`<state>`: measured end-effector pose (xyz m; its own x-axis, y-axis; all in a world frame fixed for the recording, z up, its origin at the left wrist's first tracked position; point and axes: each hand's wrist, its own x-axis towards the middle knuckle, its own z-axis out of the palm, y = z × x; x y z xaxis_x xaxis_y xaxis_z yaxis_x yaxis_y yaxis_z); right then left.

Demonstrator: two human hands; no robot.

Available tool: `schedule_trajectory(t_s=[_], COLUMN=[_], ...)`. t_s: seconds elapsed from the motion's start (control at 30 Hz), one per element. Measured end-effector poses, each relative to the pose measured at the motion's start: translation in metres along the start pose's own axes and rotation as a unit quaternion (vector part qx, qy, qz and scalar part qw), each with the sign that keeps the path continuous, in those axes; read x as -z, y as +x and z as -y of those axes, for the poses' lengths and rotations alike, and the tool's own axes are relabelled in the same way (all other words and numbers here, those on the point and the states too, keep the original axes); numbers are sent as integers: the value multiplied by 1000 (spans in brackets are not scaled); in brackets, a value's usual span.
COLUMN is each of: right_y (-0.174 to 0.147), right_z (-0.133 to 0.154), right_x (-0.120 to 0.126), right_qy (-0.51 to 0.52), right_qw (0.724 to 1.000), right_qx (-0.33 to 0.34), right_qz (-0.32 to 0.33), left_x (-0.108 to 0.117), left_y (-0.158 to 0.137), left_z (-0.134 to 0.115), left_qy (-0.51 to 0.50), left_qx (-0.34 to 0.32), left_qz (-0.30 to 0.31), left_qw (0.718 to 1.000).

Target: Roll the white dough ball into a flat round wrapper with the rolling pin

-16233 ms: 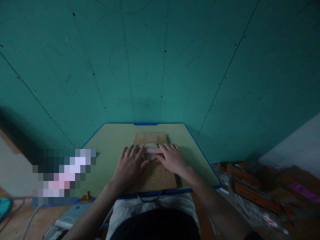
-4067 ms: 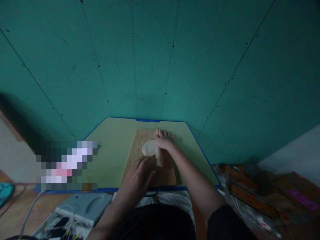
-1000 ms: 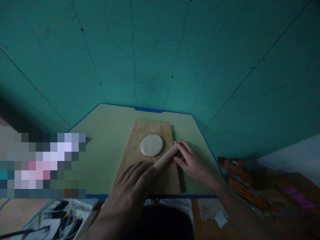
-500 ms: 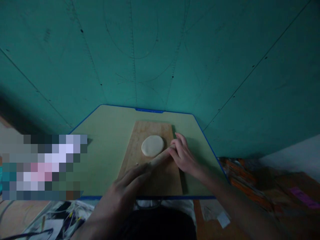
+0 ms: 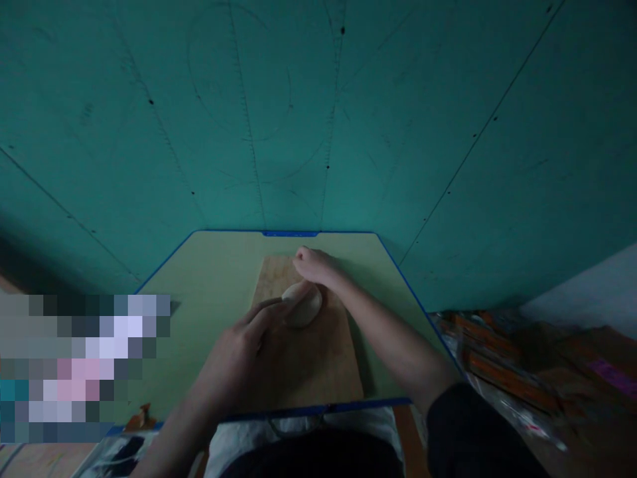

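Rolling pin (image 5: 298, 293): slanted across dough (image 5: 307, 311), likely spreading your push
Right hand (image 5: 315, 264): fingers curled, apparently round far end
Left hand (image 5: 243, 338): near end, grip unclear

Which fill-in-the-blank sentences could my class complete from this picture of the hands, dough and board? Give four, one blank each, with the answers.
1. Of the left hand and the right hand, the one nearer the green wall is the ____ hand.
2. The rolling pin lies over dough on a board made of ____.
3. The number of dough discs on that board is ____.
4. The rim around the pale table is coloured ____.

Missing words: right; wood; one; blue.
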<state>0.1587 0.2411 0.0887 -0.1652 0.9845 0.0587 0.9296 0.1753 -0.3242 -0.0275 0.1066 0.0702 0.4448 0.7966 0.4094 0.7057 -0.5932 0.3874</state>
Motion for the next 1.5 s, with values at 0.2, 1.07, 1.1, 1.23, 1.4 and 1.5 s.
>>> schedule_trajectory(t_s=[0.2,1.07,1.1,1.23,1.4,1.5], right_y=[-6,-8,-9,-21,-52,-67], right_z=[-3,3,1,-18,-40,-45], right_x=[-8,-11,-11,-11,-3,3], right_qy=[-29,-36,-34,-27,-33,-51], right_qw=[999,999,999,999,999,998], right_qx=[26,32,30,12,0,15], right_qz=[15,15,18,31,28,17], left_x=[-11,-17,-18,-27,-37,-32], left_y=[11,-15,-15,-14,-16,-17], left_z=[-22,-17,-19,-35,-53,-47], left_qy=[116,99,83,59,111,122], left_qx=[48,4,7,2,-61,-66], left_qz=[30,-15,-11,7,29,42], left_qw=[992,995,996,998,992,989])
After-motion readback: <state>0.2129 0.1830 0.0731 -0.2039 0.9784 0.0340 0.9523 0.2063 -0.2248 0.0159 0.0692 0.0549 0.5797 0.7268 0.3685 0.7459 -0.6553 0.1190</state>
